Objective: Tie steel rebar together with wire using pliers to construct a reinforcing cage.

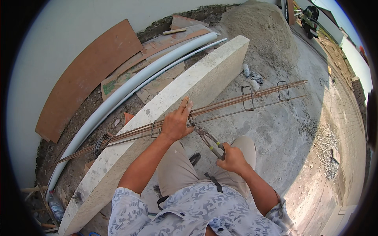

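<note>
Long thin rusty steel bars (220,105) run slantwise across a low, pale wall-like slab (189,76). Wire stirrups (247,98) are spaced along them. My left hand (175,122) is closed over the bars beside one stirrup, thumb on the near side and fingers reaching over the top. In my right hand (233,158) are end-cutting pincers (210,138) with yellow-green marks on the handles. Their jaws are at the bars, close to my left thumb; whether they grip wire there is too small to tell. A dark coil of tie wire (101,144) hangs around the bars' left part.
Behind the slab lie a thick pale pipe (130,84), a thinner pipe (151,78) and a brown board (88,78). A sand heap (262,29) rises at the back. Gravel (328,157) lies right. A plastic bottle (56,206) is at lower left, a motorcycle (311,21) far right.
</note>
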The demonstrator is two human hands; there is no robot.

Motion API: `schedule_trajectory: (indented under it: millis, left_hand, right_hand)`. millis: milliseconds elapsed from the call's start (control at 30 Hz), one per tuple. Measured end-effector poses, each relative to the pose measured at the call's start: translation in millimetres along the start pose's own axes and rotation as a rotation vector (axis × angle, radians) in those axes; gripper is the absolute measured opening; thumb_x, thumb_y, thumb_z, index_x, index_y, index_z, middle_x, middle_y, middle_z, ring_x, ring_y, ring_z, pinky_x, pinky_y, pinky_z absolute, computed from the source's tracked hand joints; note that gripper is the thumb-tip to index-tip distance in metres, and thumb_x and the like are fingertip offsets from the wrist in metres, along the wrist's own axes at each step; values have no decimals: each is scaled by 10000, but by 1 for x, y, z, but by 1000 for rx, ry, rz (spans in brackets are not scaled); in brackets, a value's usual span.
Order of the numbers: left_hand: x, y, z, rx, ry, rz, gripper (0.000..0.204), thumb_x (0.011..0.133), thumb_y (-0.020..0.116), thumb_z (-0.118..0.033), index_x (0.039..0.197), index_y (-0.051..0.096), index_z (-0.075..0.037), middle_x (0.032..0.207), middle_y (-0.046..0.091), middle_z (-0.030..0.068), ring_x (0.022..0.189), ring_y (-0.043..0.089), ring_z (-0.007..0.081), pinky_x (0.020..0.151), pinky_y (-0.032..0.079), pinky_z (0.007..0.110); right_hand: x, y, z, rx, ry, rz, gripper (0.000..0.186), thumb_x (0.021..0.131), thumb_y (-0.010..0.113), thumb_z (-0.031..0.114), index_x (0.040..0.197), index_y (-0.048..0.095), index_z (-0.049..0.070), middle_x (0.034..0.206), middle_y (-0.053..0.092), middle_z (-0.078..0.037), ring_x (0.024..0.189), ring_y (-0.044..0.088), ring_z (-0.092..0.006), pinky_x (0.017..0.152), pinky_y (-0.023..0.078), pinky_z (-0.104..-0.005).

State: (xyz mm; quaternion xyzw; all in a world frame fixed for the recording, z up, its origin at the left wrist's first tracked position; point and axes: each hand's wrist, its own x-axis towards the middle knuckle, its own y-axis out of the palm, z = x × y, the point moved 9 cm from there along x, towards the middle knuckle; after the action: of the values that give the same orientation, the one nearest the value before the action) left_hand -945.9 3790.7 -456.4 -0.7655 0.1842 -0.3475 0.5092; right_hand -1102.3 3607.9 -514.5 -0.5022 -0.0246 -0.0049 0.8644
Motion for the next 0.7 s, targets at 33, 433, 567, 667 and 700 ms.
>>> schedule_trajectory:
  millis: [33,433,567,667,700]
  left_hand:
    - [0,1,-1,-1,4,0,1033,605,958,-272,1486,476,-34,1599,410,233,931,703,327,816,586,426]
    - [-3,-19,-16,68,71,-105,979,596,952,-234,1454,520,-44,1557,465,205,1073,652,374,950,544,442]
    - [-38,-53,-45,2,61,-235,809,727,885,-258,1418,549,-6,1423,579,201,1125,639,358,994,514,415]
    - [-63,-11,-34,-458,-381,50,592,865,813,-277,1334,599,15,1314,650,177,1158,649,320,1008,505,408]
    - [-77,29,-35,-828,-704,298,475,928,773,-272,1275,631,20,1237,689,158,1143,665,324,1017,504,409]
  right_hand:
    - [1,18,-5,317,70,241,567,744,783,171,1232,569,-23,749,627,-77,598,612,-279,604,527,-385]
    - [-5,31,7,774,266,405,571,704,875,297,1075,624,-57,783,640,-70,699,581,-172,634,503,-329]
    - [-1,33,-1,715,249,369,505,705,867,283,1012,632,-42,780,640,-87,710,590,-174,645,508,-339]
    - [-2,36,11,745,275,411,480,713,871,273,1004,638,-30,775,638,-78,704,586,-170,645,503,-334]
    - [-3,37,12,744,272,416,480,713,871,273,1004,638,-30,775,638,-78,704,586,-170,645,503,-334]
